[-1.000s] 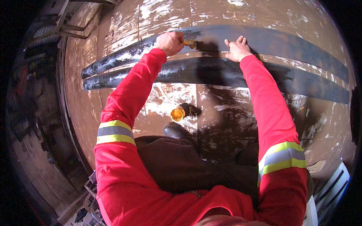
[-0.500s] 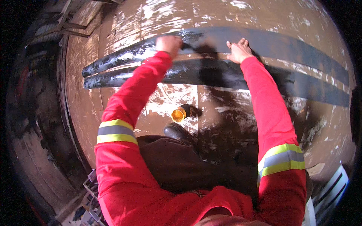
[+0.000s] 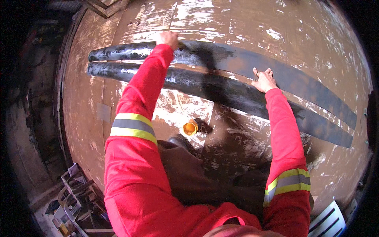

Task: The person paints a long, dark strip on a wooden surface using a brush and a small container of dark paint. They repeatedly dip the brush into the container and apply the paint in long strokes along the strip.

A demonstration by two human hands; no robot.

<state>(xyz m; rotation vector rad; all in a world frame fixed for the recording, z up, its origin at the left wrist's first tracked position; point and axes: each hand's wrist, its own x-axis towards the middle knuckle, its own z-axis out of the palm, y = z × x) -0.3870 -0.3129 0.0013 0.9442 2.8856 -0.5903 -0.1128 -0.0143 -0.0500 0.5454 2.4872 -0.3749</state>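
Observation:
Two long dark strips lie side by side on a brown board surface, the far strip (image 3: 237, 55) and the near strip (image 3: 185, 81). Both look wet, glossy black toward the left and matte grey toward the right. At the far strip's upper edge is my left hand (image 3: 167, 39), closed; whatever it holds is hidden under the fingers. My right hand (image 3: 264, 80) rests with fingers apart on the far strip's near edge. Between me and the strips stands a small pot (image 3: 190, 128), yellow-orange inside and dark outside.
Pale smears streak the brown board (image 3: 252, 19). A white slatted chair (image 3: 327, 221) stands at the lower right. Jumbled chairs and frames (image 3: 77, 197) crowd the lower left. My dark boot (image 3: 179, 140) is close to the pot.
My left hand has shifted slightly left along the far strip, and my right hand has gone right and nearer. The whole view has turned a little, tilting the strips down at the right.

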